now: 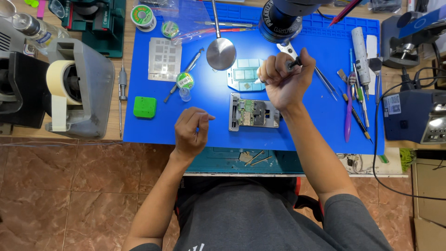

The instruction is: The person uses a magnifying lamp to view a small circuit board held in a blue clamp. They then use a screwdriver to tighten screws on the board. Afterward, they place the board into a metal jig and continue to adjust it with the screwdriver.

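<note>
One roll of cream masking tape (59, 90) sits in a grey dispenser; one green square block (145, 107) lies on the blue mat (153, 130). The left hand (191, 132) pinches empty, fingers narrow. One clamped circuit board (253, 113) lies below the right hand (284, 76), fisted around one black-handled tool (294, 63)

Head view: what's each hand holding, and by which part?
Right hand grips a slim black-handled tool around its handle, fist closed. Left hand appears empty, fingertips pinched together above the blue work mat.
</note>
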